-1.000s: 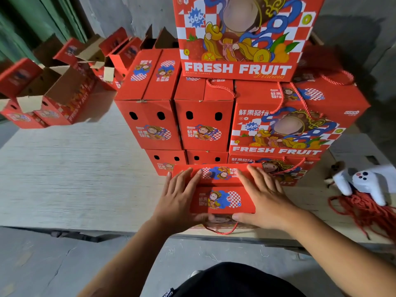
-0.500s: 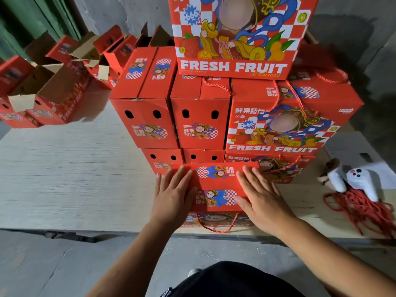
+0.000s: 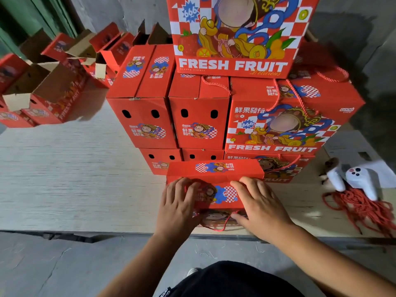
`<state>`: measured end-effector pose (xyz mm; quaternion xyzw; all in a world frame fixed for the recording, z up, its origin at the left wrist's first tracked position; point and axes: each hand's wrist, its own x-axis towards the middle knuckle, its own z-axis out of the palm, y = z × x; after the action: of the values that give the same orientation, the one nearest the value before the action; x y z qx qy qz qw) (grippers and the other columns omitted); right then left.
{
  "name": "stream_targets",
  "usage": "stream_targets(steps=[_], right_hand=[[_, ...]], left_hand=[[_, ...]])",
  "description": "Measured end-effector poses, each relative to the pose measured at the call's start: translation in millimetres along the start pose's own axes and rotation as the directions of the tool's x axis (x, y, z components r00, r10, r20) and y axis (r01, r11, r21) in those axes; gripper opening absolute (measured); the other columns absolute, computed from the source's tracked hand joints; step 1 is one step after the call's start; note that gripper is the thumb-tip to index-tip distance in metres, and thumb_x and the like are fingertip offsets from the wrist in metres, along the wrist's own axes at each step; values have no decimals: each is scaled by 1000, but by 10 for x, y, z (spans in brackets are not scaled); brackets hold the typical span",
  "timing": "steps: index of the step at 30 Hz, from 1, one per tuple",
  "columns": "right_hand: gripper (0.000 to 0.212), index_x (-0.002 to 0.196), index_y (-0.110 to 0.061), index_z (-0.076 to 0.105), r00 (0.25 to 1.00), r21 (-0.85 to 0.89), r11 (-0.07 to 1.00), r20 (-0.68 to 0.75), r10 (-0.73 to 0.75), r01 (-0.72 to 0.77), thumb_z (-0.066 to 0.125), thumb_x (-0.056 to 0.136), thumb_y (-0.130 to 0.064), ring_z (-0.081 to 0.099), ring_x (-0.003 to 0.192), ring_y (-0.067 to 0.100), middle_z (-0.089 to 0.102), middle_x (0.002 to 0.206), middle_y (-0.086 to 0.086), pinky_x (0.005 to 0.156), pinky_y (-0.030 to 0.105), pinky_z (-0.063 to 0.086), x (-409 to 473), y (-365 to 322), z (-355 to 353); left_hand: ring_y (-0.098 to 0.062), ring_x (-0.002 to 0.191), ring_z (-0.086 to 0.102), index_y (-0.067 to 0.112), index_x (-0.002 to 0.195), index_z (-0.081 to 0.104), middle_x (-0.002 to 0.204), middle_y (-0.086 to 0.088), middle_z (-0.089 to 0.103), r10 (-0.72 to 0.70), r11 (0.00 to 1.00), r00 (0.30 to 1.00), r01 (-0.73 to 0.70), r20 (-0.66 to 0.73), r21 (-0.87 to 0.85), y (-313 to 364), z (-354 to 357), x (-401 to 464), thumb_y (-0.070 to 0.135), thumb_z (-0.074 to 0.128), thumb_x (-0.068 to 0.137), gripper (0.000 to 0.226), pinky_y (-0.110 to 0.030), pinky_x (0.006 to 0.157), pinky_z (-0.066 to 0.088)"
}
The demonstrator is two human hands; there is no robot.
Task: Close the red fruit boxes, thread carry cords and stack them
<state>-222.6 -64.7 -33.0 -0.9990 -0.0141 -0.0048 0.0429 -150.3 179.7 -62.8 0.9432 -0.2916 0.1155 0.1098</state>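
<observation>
Nearest the camera: a dark garment at the bottom edge, both forearms reaching fwd over grey floor to the table edge.

The red fruit box sits at the near edge of the table, in front of the stack. Left hand lies on its near top flap w/ fingers bent, tips pressing down at the seam between the two flaps; thumb is down the front face. Right hand rests on the right part of the same flap, fingers spread and fairly straight, thumb touching the front face by the red carry cord — the cord hangs in a loop off the box front, over the table edge. Far flap looks a bit raised above the near one.

To the right on the table: a loose bundle of red cords, a white controller lying on top of it.

Just behind the box — the stack of closed boxes, several layers, some w/ cords threaded, the top box reading FRESH FRUIT.

Far left, back: open boxes w/ flaps up, brown insides showing.
</observation>
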Motion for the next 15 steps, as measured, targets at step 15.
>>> stream_targets(steps=[15], right_hand=[[106,149,-28,31,997,91,994,31,64,-66,77,66,-76,46,134,26,50,144,1,115,44,36,70,39,-15]], left_hand=[[-35,107,57,22,131,62,123,-12,55,-7,993,1000,7,2,115,-59,-12,137,80,86,49,103,-51,91,48]])
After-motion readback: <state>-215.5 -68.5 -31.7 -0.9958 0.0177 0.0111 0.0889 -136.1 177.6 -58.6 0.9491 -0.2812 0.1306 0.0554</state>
